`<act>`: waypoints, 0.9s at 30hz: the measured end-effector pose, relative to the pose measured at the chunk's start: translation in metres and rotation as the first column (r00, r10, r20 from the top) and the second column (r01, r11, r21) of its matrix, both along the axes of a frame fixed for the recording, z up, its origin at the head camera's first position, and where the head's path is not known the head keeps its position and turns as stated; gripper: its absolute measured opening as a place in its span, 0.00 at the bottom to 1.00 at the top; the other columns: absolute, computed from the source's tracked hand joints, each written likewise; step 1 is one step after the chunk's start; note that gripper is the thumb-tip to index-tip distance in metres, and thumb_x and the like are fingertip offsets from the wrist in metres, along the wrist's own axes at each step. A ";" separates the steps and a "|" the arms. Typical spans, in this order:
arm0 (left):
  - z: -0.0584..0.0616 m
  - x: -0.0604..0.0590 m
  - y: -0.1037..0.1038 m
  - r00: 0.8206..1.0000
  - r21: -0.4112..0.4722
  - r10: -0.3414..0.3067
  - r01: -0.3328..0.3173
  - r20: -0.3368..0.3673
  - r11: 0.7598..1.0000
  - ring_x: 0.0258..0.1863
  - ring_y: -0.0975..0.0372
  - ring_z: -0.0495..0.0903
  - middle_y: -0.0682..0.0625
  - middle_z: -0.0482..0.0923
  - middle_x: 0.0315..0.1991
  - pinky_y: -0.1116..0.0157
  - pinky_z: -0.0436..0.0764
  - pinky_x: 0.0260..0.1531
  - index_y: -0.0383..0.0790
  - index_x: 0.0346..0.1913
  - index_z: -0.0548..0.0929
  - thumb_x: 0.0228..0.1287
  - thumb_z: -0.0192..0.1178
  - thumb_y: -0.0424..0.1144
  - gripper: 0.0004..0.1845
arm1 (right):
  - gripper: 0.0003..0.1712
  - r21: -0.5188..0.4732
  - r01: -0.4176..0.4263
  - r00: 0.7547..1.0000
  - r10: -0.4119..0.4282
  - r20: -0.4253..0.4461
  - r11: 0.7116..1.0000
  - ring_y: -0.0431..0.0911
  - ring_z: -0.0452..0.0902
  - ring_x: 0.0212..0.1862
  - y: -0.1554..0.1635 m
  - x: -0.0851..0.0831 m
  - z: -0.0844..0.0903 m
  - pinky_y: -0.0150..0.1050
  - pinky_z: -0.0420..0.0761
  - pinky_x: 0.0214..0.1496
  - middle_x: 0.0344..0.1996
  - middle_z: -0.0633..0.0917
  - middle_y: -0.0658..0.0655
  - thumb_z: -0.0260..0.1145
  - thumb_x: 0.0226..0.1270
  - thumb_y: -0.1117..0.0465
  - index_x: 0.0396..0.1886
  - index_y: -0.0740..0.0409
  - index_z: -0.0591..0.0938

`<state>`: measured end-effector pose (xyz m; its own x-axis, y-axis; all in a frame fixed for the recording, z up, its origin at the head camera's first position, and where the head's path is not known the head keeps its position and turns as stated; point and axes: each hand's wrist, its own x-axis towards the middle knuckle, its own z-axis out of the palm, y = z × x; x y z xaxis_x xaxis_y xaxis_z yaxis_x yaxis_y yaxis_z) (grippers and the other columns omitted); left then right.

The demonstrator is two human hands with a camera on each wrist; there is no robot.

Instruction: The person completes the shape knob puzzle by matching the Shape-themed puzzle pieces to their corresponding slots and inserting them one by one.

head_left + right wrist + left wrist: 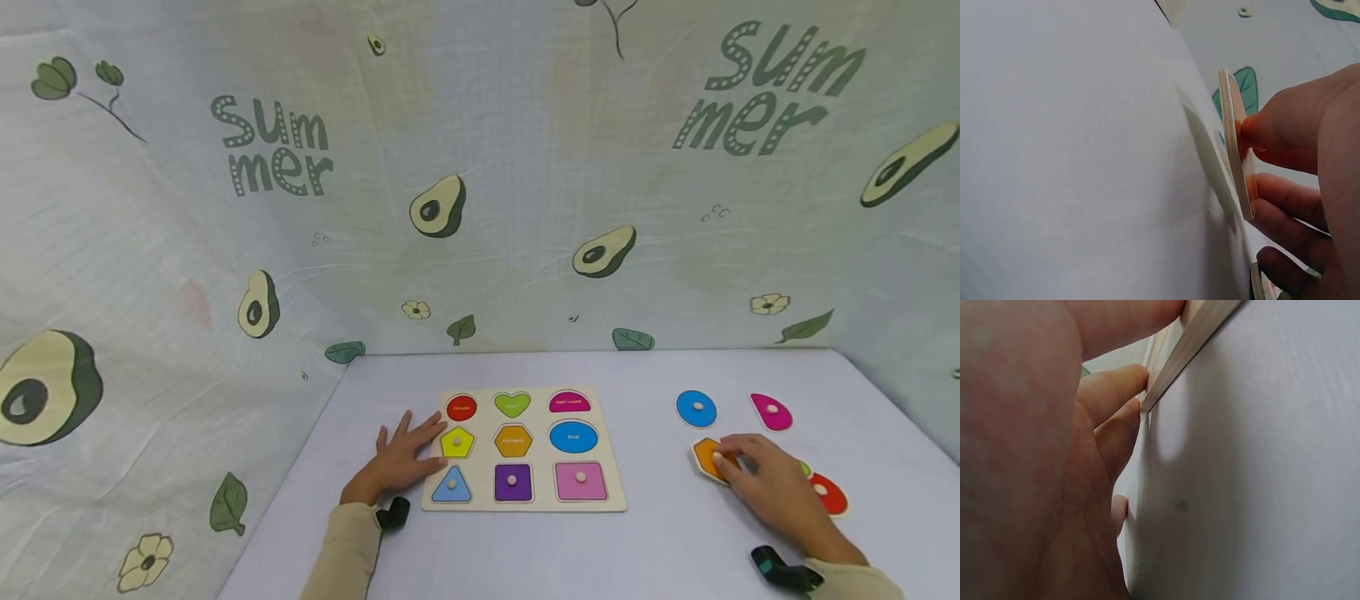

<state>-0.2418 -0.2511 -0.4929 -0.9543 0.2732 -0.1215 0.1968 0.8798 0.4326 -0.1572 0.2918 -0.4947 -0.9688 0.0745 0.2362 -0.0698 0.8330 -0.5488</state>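
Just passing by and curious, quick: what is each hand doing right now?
Left hand: open, fingers spread flat, resting against the left edge of the puzzle board.
Right hand: pinching the orange hexagon piece, tilting it up off the table.

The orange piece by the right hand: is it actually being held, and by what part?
Yes. The right hand pinches the orange hexagon piece by its peg and tips it up off the table. The left hand holds nothing, resting against the puzzle board.
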 end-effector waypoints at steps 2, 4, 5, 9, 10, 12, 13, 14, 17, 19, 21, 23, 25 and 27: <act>0.000 0.001 0.000 1.000 0.011 -0.002 0.002 -0.006 1.000 0.79 0.43 0.37 0.56 0.57 0.78 0.33 0.27 0.68 0.55 0.75 0.68 0.62 0.63 0.58 0.38 | 0.16 0.000 0.002 1.000 -0.002 -0.007 1.000 0.65 0.72 0.53 0.000 0.000 0.001 0.69 0.76 0.51 0.50 0.81 0.67 0.71 0.66 0.57 0.46 0.65 0.85; -0.001 0.002 0.000 1.000 0.018 -0.007 0.007 -0.010 1.000 0.78 0.42 0.37 0.54 0.57 0.78 0.33 0.28 0.68 0.55 0.75 0.68 0.62 0.63 0.59 0.38 | 0.17 0.000 0.006 1.000 -0.006 -0.014 1.000 0.65 0.72 0.53 0.000 0.000 0.002 0.68 0.77 0.50 0.50 0.80 0.67 0.71 0.67 0.55 0.46 0.65 0.84; -0.001 0.002 0.000 1.000 0.020 -0.007 0.007 -0.010 1.000 0.78 0.42 0.37 0.54 0.58 0.78 0.33 0.28 0.68 0.55 0.75 0.69 0.62 0.63 0.59 0.38 | 0.18 -0.002 0.010 1.000 -0.010 -0.019 1.000 0.65 0.72 0.53 -0.001 0.000 0.002 0.68 0.77 0.50 0.50 0.80 0.67 0.70 0.68 0.55 0.47 0.65 0.84; -0.002 0.002 -0.001 1.000 0.019 0.005 -0.005 0.000 1.000 0.79 0.44 0.36 0.57 0.57 0.78 0.34 0.27 0.68 0.56 0.75 0.68 0.62 0.63 0.60 0.39 | 0.19 -0.012 0.030 0.999 -0.030 -0.032 0.999 0.65 0.73 0.53 -0.003 -0.001 0.003 0.67 0.78 0.49 0.51 0.80 0.67 0.69 0.69 0.52 0.46 0.65 0.84; -0.002 0.002 -0.002 1.000 0.016 0.008 -0.008 0.003 1.000 0.79 0.44 0.36 0.57 0.56 0.78 0.34 0.27 0.68 0.57 0.75 0.68 0.62 0.63 0.60 0.39 | 0.19 -0.015 0.032 0.999 -0.033 -0.032 0.999 0.65 0.73 0.53 -0.004 -0.002 0.002 0.67 0.78 0.49 0.52 0.80 0.67 0.69 0.69 0.52 0.46 0.64 0.84; -0.002 0.001 -0.003 1.000 0.010 0.010 -0.010 0.004 1.000 0.79 0.44 0.36 0.58 0.56 0.78 0.34 0.27 0.68 0.58 0.75 0.68 0.62 0.63 0.60 0.39 | 0.18 -0.020 0.036 0.999 -0.037 -0.037 0.999 0.65 0.73 0.54 -0.006 -0.003 0.002 0.66 0.79 0.49 0.52 0.80 0.67 0.69 0.69 0.52 0.46 0.64 0.85; -0.002 0.001 -0.003 1.000 0.010 0.009 -0.009 0.002 1.000 0.79 0.44 0.36 0.58 0.56 0.78 0.34 0.27 0.68 0.58 0.75 0.68 0.62 0.63 0.60 0.39 | 0.17 -0.022 0.035 0.999 -0.036 -0.040 0.999 0.64 0.73 0.54 -0.007 -0.004 0.002 0.66 0.79 0.49 0.52 0.80 0.67 0.69 0.69 0.53 0.45 0.63 0.85; -0.002 0.000 -0.003 1.000 0.009 0.008 -0.008 -0.001 1.000 0.79 0.44 0.36 0.58 0.56 0.78 0.34 0.27 0.68 0.58 0.75 0.68 0.62 0.63 0.60 0.39 | 0.17 -0.027 0.033 0.998 -0.034 -0.044 0.999 0.64 0.73 0.54 -0.009 -0.005 0.002 0.66 0.79 0.49 0.52 0.80 0.67 0.69 0.69 0.53 0.45 0.63 0.85; -0.002 0.000 -0.003 1.000 0.015 0.005 -0.005 -0.006 1.000 0.79 0.44 0.36 0.59 0.56 0.78 0.34 0.27 0.68 0.58 0.75 0.68 0.62 0.63 0.60 0.38 | 0.15 -0.032 0.026 0.997 -0.028 -0.067 0.999 0.62 0.74 0.54 -0.012 -0.006 0.003 0.58 0.82 0.52 0.51 0.81 0.65 0.69 0.69 0.54 0.45 0.62 0.85; -0.003 -0.001 -0.003 1.000 0.019 0.003 -0.003 -0.009 1.000 0.79 0.45 0.36 0.59 0.56 0.78 0.34 0.27 0.68 0.58 0.75 0.68 0.62 0.63 0.60 0.38 | 0.15 -0.042 0.012 0.996 -0.016 -0.088 0.999 0.61 0.75 0.54 -0.013 -0.007 0.005 0.39 0.83 0.52 0.50 0.82 0.64 0.69 0.69 0.54 0.46 0.62 0.84; -0.003 -0.002 -0.003 1.000 0.019 0.001 -0.001 -0.011 1.000 0.79 0.45 0.36 0.59 0.57 0.78 0.34 0.27 0.68 0.58 0.75 0.68 0.62 0.63 0.59 0.38 | 0.16 -0.054 0.001 0.995 -0.006 -0.099 0.999 0.59 0.76 0.53 -0.013 -0.008 0.007 0.22 0.77 0.47 0.49 0.83 0.63 0.68 0.70 0.54 0.48 0.62 0.84; -0.003 -0.002 -0.003 1.000 0.018 0.000 0.000 -0.008 1.000 0.79 0.45 0.36 0.59 0.56 0.78 0.34 0.27 0.68 0.58 0.75 0.68 0.62 0.63 0.59 0.38 | 0.18 -0.064 -0.008 0.995 0.001 -0.100 0.998 0.57 0.77 0.52 -0.014 -0.008 0.010 0.12 0.66 0.40 0.49 0.83 0.61 0.68 0.70 0.52 0.49 0.61 0.84; -0.003 -0.001 -0.002 1.000 0.014 0.001 -0.001 -0.004 1.000 0.79 0.45 0.36 0.59 0.56 0.78 0.34 0.27 0.68 0.58 0.75 0.68 0.62 0.63 0.59 0.38 | 0.19 -0.074 -0.008 0.996 0.002 -0.084 0.997 0.57 0.77 0.51 -0.016 -0.010 0.012 0.14 0.68 0.39 0.48 0.83 0.60 0.67 0.71 0.50 0.50 0.59 0.84; -0.002 -0.001 -0.002 1.000 0.013 0.002 -0.002 -0.001 1.000 0.79 0.45 0.36 0.59 0.56 0.78 0.34 0.27 0.68 0.57 0.75 0.68 0.63 0.63 0.59 0.38 | 0.20 -0.079 -0.007 0.998 0.003 -0.059 0.997 0.56 0.77 0.51 -0.019 -0.011 0.013 0.17 0.71 0.39 0.49 0.83 0.60 0.66 0.71 0.48 0.51 0.58 0.84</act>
<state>-0.2427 -0.2531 -0.4945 -0.9550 0.2728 -0.1169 0.1955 0.8746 0.4436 -0.1684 0.2727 -0.4815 -0.9537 0.0905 0.2867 -0.1081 0.7866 -0.6080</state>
